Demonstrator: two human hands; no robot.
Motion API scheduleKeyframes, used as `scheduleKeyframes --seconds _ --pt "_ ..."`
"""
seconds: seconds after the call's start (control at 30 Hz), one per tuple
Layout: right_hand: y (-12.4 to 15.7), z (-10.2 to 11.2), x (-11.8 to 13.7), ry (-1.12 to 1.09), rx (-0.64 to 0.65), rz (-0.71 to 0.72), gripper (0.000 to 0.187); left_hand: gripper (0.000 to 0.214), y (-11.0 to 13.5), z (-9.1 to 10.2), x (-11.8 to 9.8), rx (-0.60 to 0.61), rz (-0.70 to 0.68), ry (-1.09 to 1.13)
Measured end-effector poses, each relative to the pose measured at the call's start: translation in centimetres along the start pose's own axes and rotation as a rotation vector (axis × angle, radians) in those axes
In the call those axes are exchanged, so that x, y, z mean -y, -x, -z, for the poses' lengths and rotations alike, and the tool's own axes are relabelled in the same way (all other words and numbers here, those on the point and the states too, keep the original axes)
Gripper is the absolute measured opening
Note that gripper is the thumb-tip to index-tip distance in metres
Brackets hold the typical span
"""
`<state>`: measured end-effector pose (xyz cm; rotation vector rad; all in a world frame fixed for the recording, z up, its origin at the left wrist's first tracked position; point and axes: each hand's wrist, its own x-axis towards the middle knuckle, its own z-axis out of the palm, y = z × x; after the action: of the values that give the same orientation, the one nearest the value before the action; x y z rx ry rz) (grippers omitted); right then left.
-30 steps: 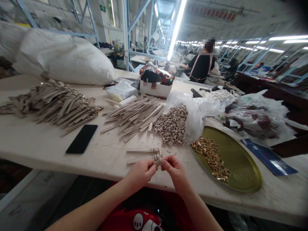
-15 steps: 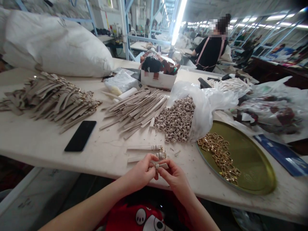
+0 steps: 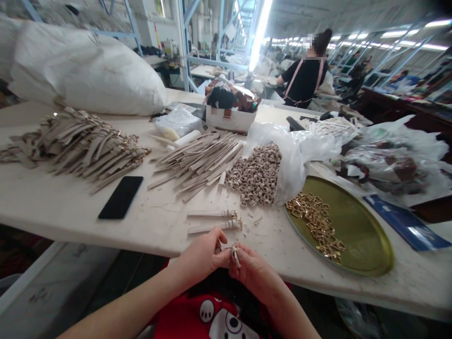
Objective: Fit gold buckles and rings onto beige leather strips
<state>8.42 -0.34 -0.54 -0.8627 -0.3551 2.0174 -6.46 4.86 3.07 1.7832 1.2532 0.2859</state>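
My left hand (image 3: 203, 256) and my right hand (image 3: 252, 270) meet at the table's near edge, both pinched on a short beige strap with a gold buckle (image 3: 233, 251). Just beyond them two finished straps with buckles (image 3: 213, 220) lie side by side on the white table (image 3: 63, 207). A heap of beige strap loops (image 3: 256, 175) spills from a clear plastic bag (image 3: 293, 155). A round brass tray (image 3: 356, 235) to the right holds several gold buckles (image 3: 316, 222). A pile of plain beige straps (image 3: 199, 162) lies behind.
A black phone (image 3: 121, 197) lies left of my hands. A larger pile of buckled straps (image 3: 77, 146) sits far left, a big white sack (image 3: 84, 70) behind it. A white box (image 3: 229, 117), bags of dark parts (image 3: 395, 162) and a blue packet (image 3: 406, 221) lie around. A person in black stands far off (image 3: 303, 80).
My hands have drawn back from over the table to its near edge, still working the strap and buckle between them. The camera dipped slightly.
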Motion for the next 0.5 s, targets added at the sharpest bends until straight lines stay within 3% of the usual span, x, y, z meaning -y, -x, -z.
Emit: scheduleKeyframes --seconds 0.17,0.37,0.5 --pt "0.8 -0.7 -0.5 0.090 -0.068 0.185 0.025 0.023 1.6 0.8 -0.5 0.103 -0.040 0.103" --pt "0.8 -0.7 -1.3 0.546 -0.407 0.514 0.029 0.023 2.9 0.8 -0.9 0.143 -0.038 0.247" --pt "1.3 -0.1 -1.3 0.885 -0.355 0.507 0.022 0.027 2.9 0.2 -0.9 0.158 -0.019 0.238"
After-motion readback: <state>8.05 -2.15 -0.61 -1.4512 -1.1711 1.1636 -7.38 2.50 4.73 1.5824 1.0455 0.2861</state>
